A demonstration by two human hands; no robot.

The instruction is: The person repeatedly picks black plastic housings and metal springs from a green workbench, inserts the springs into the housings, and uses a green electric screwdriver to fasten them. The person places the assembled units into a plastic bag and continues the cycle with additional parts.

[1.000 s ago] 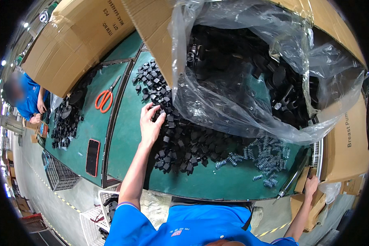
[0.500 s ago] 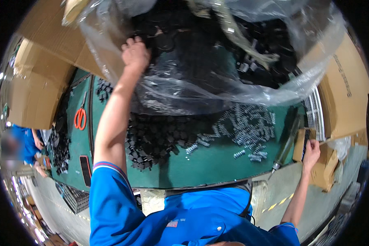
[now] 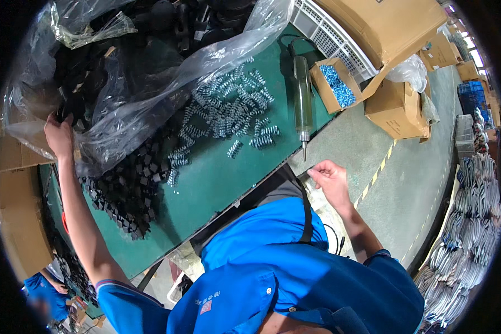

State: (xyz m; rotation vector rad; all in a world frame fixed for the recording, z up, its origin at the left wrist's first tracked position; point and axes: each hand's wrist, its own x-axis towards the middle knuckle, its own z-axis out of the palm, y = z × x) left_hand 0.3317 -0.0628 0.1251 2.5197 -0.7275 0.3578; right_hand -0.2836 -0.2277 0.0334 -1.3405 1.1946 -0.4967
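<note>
My left hand (image 3: 59, 136) is at the near left edge of a clear plastic bag (image 3: 167, 83) full of black plastic parts (image 3: 161, 16). Its fingers curl in among the black parts, and what they grip is hidden. Off the table's front edge, my right hand (image 3: 331, 181) is closed in a pinch; anything between its fingertips is too small to name. An electric screwdriver (image 3: 302, 97) lies just beyond it, bit toward me. Past the screwdriver stands a small open cardboard box (image 3: 320, 78) of blue-silver screws (image 3: 338, 86).
Loose metal springs (image 3: 228, 103) and a heap of small black pieces (image 3: 122, 192) lie on the green tabletop (image 3: 206, 186). A white plastic crate (image 3: 334, 36) and cardboard boxes (image 3: 392, 108) stand to the right. Another person in blue (image 3: 47, 292) is at the lower left.
My view has swung to the right. My right hand has left the small box and come back nearer my body, in a pinch. My left hand's fingers have curled in among the black parts.
</note>
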